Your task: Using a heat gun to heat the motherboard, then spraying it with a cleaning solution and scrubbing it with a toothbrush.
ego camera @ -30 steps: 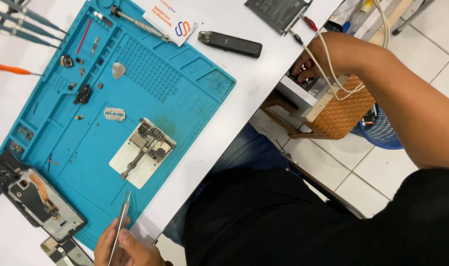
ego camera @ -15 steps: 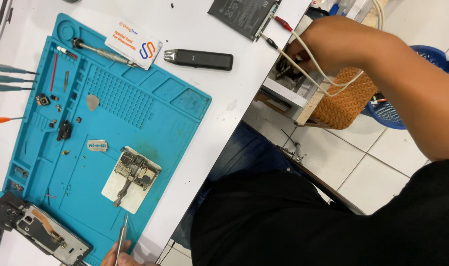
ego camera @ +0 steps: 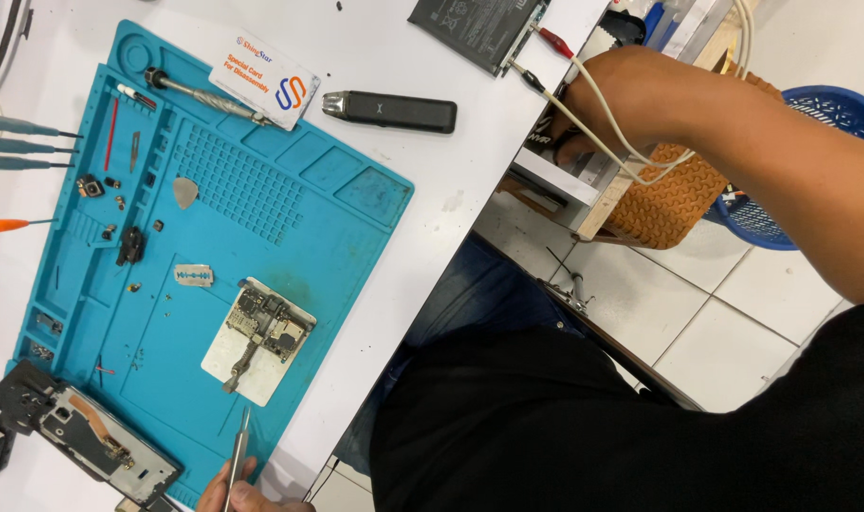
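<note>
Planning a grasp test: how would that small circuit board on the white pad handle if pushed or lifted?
The circuit board looks thin and flat, so probably light and stiff, unlikely to roll. Exposed components suggest it is fragile; edge grips seem safer. It lies loose on the white pad, so a push would likely slide it, perhaps onto the blue mat.

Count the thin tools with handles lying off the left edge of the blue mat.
4 show. Three grey-handled tools lie stacked near the mat's upper left; one orange-handled tool lies just below them. More may lie beyond the picture's edge.
</note>
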